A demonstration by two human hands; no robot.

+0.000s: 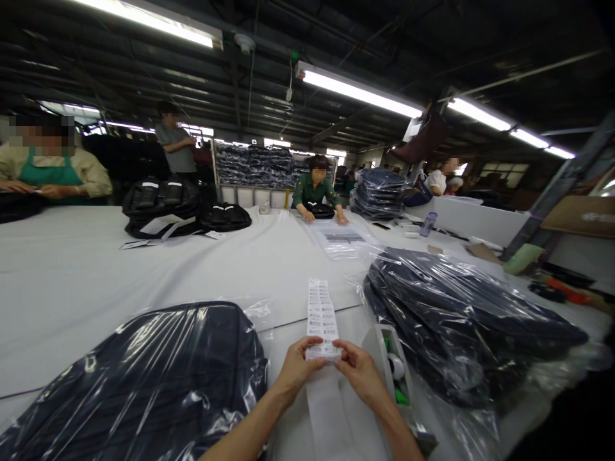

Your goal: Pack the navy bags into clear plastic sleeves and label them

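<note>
A long strip of printed barcode labels (321,310) runs across the table, its near end lifted between my hands. My left hand (300,365) pinches the strip's left edge with thumb and fingers. On the opposite edge, my right hand (358,368) grips it the same way. Below my hands, the bare white backing paper (329,416) hangs toward me. Close to my right hand stands a tape dispenser (396,368) with a white roll and green parts. A dark bag in clear plastic (192,378) lies to the left of my left forearm.
Several plastic-wrapped bags (456,307) are piled at the right. Across the white table (216,269), a co-worker in green (312,189) handles a black bag over clear plastic sleeves (341,237). Black backpacks (161,202) with papers stand at the far left, near another co-worker. A purple bottle (428,224) is at the back right.
</note>
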